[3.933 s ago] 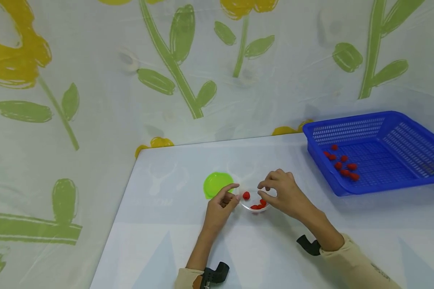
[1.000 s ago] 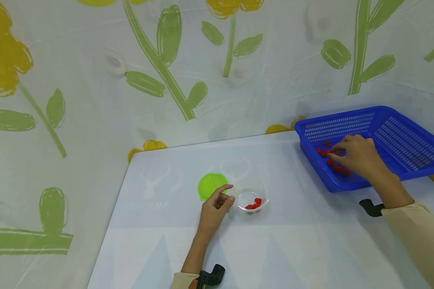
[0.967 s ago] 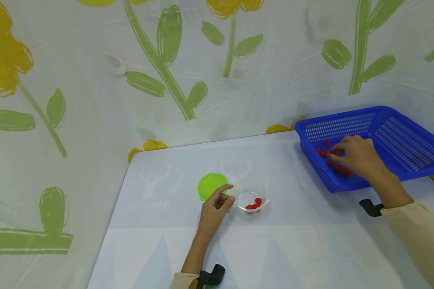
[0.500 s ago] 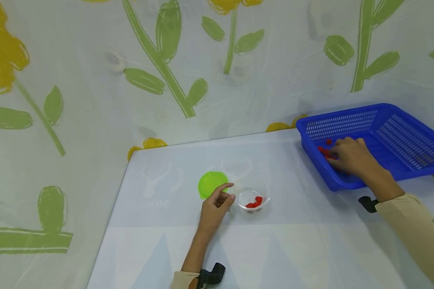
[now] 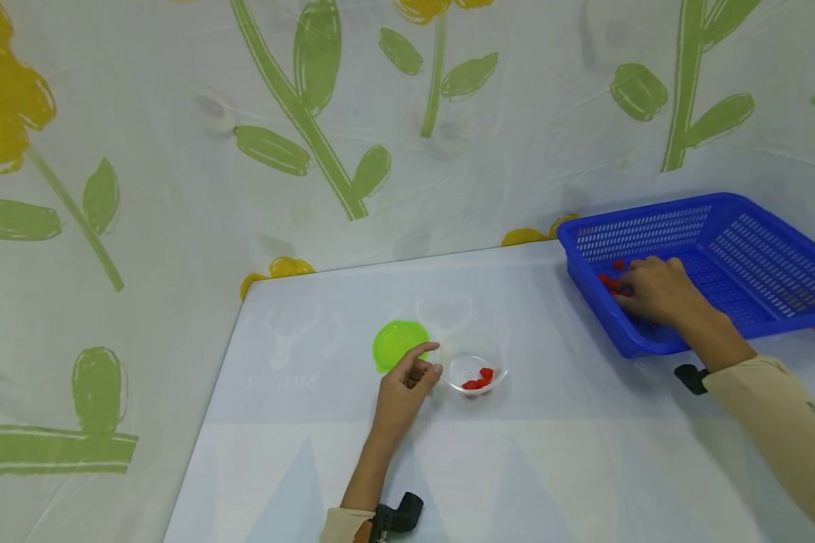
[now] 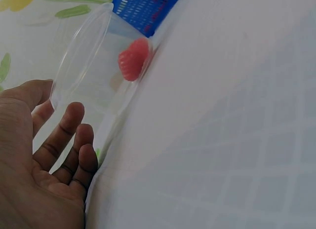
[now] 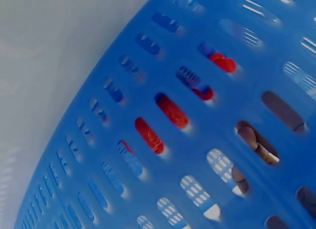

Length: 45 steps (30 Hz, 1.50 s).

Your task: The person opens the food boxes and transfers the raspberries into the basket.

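My left hand (image 5: 398, 398) holds the near-left rim of a clear plastic bowl (image 5: 453, 386) between thumb and index finger. In the left wrist view the thumb and index fingertips meet the bowl's rim, and the other fingers curl loosely beside its wall. A few red raspberries (image 5: 478, 384) lie in the bowl. Over at the right, my right hand (image 5: 659, 290) reaches down into a blue plastic basket (image 5: 659, 348), among more raspberries (image 5: 606, 280). Its fingertips are hidden. The right wrist view shows red fruit (image 7: 172, 111) and parts of fingers through the basket's slots.
A bright green lid (image 5: 397, 343) lies on the white table (image 5: 550, 467), behind the left hand. Behind the table hangs a flower-printed sheet (image 5: 516, 151), close to the basket's back side.
From above the bowl, the right hand has moved right into the basket and settled lower among the raspberries. The left hand has stayed at the bowl's rim.
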Tool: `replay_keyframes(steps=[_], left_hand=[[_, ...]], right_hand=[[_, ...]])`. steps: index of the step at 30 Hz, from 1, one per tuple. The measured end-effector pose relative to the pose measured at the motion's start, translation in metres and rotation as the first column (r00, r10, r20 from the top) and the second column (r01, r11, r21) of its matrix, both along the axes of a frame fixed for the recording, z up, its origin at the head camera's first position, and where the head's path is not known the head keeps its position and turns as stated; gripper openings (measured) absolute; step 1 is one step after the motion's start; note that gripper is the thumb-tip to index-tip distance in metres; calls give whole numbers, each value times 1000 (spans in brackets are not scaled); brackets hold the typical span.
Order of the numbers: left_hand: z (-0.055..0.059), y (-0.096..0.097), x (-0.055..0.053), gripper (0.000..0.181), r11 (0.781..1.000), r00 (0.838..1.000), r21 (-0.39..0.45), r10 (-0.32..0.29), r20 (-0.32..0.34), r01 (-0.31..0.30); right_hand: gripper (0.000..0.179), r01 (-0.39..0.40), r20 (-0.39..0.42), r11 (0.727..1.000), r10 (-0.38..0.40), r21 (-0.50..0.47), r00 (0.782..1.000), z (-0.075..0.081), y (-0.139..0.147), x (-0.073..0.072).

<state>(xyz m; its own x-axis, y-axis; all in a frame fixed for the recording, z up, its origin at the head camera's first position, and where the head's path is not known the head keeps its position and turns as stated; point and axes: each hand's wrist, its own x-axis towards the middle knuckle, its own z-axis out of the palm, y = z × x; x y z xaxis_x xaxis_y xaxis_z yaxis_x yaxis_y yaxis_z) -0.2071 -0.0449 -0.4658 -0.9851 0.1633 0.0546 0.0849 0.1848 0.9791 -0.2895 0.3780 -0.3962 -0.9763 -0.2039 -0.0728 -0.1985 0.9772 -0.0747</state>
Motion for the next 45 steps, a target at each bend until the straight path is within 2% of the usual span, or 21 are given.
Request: replay_keyframes(steps=[4, 9, 14, 17, 19, 22, 25, 28, 31, 35, 39, 43, 45], left_hand=[[-19, -1, -6, 34, 1000, 1000, -6, 5, -10, -5], [-25, -4, -7, 34, 1000, 1000, 2, -10, -21, 10], [-24, -5, -8, 37, 1000, 1000, -5, -21, -20, 21], [-22, -5, -8, 38, 1000, 999, -11, -22, -33, 21], [-21, -6, -8, 38, 1000, 999, -9, -21, -45, 21], [-21, -6, -8, 37, 1000, 998, -2, -22, -52, 22], [-21, -6, -8, 36, 1000, 999, 4, -21, -46, 21], [-23, -4, -8, 35, 1000, 999, 2, -20, -36, 20], [-24, -3, -7, 35, 1000, 1000, -2, -15, -19, 15], [-21, -3, -7, 35, 1000, 1000, 1, -4, 0, 4], [-4, -2, -3, 35, 1000, 1000, 4, -17, 11, 17], [13, -2, 3, 35, 999, 1000, 16, -31, 1, 31], [16, -3, 5, 35, 999, 1000, 21, -27, -6, 27]], right_hand=[[25, 6, 4, 1000, -6, -9, 1000, 0, 1, 0], [24, 48, -36, 995, -51, -86, 998, 4, 1, 4], [24, 91, -148, 979, -119, -183, 982, 15, -8, 16], [20, 75, -282, 956, -159, -285, 946, 23, -19, 26], [16, 29, -361, 926, -176, -376, 916, 27, -31, 32], [11, -87, -461, 890, -147, -448, 875, 32, -50, 40], [12, -223, -531, 872, -49, -435, 846, 31, -70, 46], [17, -324, -554, 855, 52, -406, 831, 25, -86, 51], [20, -359, -508, 839, 116, -410, 853, 19, -104, 56], [18, -378, -427, 839, 199, -391, 882, 10, -128, 59], [15, -414, -344, 838, 295, -355, 891, 2, -149, 57], [14, -418, -212, 858, 368, -298, 905, -4, -168, 54], [14, -429, -156, 865, 401, -260, 903, -5, -176, 52]])
